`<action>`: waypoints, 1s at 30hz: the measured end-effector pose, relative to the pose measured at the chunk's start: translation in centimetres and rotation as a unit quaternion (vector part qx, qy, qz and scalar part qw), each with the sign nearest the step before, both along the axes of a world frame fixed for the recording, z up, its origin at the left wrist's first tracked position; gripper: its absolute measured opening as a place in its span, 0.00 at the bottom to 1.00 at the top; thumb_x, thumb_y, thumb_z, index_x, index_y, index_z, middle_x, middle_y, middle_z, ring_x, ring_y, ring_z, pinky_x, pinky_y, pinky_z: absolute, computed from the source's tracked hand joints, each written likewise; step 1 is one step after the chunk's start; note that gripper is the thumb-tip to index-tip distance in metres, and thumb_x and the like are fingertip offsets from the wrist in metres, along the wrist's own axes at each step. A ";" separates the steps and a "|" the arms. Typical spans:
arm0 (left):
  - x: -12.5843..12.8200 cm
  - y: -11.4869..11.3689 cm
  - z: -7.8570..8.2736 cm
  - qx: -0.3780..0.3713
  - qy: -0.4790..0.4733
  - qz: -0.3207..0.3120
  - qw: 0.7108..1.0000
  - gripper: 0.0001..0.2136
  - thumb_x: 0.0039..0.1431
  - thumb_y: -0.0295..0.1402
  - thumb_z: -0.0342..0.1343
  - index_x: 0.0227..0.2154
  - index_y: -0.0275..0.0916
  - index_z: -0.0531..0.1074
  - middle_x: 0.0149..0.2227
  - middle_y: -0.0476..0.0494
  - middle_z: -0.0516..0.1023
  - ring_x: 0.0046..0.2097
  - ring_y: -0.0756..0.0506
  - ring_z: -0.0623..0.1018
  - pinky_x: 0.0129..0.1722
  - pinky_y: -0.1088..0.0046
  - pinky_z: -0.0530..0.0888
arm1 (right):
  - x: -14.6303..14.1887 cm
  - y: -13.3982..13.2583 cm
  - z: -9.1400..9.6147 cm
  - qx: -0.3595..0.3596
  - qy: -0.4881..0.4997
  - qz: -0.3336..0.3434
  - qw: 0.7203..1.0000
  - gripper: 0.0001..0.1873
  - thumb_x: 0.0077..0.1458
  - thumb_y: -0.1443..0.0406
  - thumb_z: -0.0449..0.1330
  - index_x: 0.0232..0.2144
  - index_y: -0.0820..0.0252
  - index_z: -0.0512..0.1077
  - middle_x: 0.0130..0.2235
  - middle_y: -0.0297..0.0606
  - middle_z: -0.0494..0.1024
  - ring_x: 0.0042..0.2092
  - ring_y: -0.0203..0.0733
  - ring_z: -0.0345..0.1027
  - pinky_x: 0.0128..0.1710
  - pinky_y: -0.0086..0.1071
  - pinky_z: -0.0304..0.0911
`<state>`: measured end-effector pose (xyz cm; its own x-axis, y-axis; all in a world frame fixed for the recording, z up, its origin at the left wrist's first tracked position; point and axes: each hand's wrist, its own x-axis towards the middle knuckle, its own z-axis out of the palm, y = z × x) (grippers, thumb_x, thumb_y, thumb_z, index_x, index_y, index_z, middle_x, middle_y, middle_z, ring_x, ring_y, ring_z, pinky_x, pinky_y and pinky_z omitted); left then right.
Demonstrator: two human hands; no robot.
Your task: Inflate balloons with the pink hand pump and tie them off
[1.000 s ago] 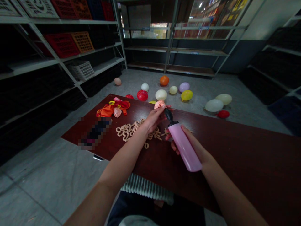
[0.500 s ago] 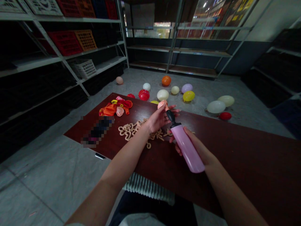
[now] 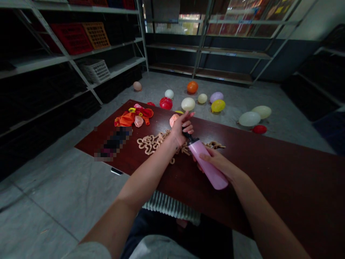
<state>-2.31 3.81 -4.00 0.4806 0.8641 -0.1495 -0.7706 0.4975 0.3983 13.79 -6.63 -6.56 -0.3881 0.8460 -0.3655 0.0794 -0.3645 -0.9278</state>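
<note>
My right hand (image 3: 211,158) is wrapped around the pink barrel of a balloon pump (image 3: 207,167), which slants up and to the left above the table. My left hand (image 3: 183,127) is closed at the pump's black nozzle end, its index finger sticking out. From behind that hand shows a small peach-coloured balloon (image 3: 174,120) with a pattern on it; its neck is hidden by the fingers. Beneath both hands a pile of tan, curly loops (image 3: 151,142) lies on the table.
Uninflated orange, red, yellow and pink balloons (image 3: 126,119) lie at the left of the dark table (image 3: 269,169). A blurred-out item (image 3: 114,144) is close by. Several inflated balloons (image 3: 188,104) rest on the floor beyond. Shelves (image 3: 226,54) with crates stand around.
The left hand has turned and curled its fingers, shifting slightly left with the balloon. The right hand and pump have moved a little left and up. The view has tilted slightly down.
</note>
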 end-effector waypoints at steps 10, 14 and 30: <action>-2.5 1.2 1.2 -0.037 -0.020 0.178 0.983 0.27 0.64 0.42 0.54 0.15 0.38 0.49 0.12 0.58 0.47 0.12 0.57 0.50 0.14 0.78 0.51 | 0.4 0.0 2.1 0.170 -0.272 0.030 0.947 0.32 0.53 0.53 0.60 0.57 0.60 0.63 0.48 0.46 0.76 0.44 0.46 0.72 0.45 0.40 0.67; -3.7 1.7 1.1 -0.024 -0.054 0.238 0.969 0.25 0.67 0.38 0.51 0.16 0.39 0.49 0.12 0.58 0.47 0.13 0.57 0.50 0.15 0.78 0.51 | 1.1 0.2 2.7 0.262 -0.382 0.046 0.885 0.33 0.52 0.55 0.60 0.57 0.64 0.65 0.55 0.50 0.73 0.53 0.49 0.68 0.55 0.42 0.61; -4.9 2.0 1.6 -0.044 -0.043 0.368 0.928 0.23 0.69 0.35 0.47 0.19 0.39 0.46 0.13 0.59 0.47 0.14 0.57 0.50 0.17 0.77 0.50 | 2.9 0.1 3.3 0.355 -0.628 -0.008 0.692 0.28 0.57 0.47 0.51 0.54 0.56 0.67 0.50 0.45 0.77 0.46 0.50 0.73 0.39 0.39 0.66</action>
<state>-7.17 5.80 -2.44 -0.2222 0.9491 -0.2232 -0.9413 -0.1492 0.3029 16.72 -6.51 -3.26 -0.1289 0.9862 0.1040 0.9876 0.1371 -0.0760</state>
